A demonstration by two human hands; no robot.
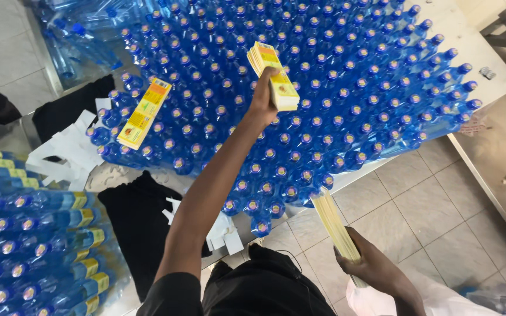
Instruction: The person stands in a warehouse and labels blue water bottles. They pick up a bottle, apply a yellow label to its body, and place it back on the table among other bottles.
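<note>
My left hand (263, 96) is stretched out over a table packed with several upright blue bottles (346, 88) and grips a thick stack of yellow labels (274, 75) above their caps. My right hand (370, 263) is low at the table's near edge and holds a second stack of yellow labels (334, 222) seen edge-on. Another stack of yellow labels (144, 113) lies loose on top of the bottle caps at the left.
Labelled blue bottles (36, 246) lie stacked on their sides at the lower left. White paper scraps (68, 155) lie on the table edge beside dark cloth (136, 225). A metal table (499, 169) stands on the tiled floor (417, 210) at right.
</note>
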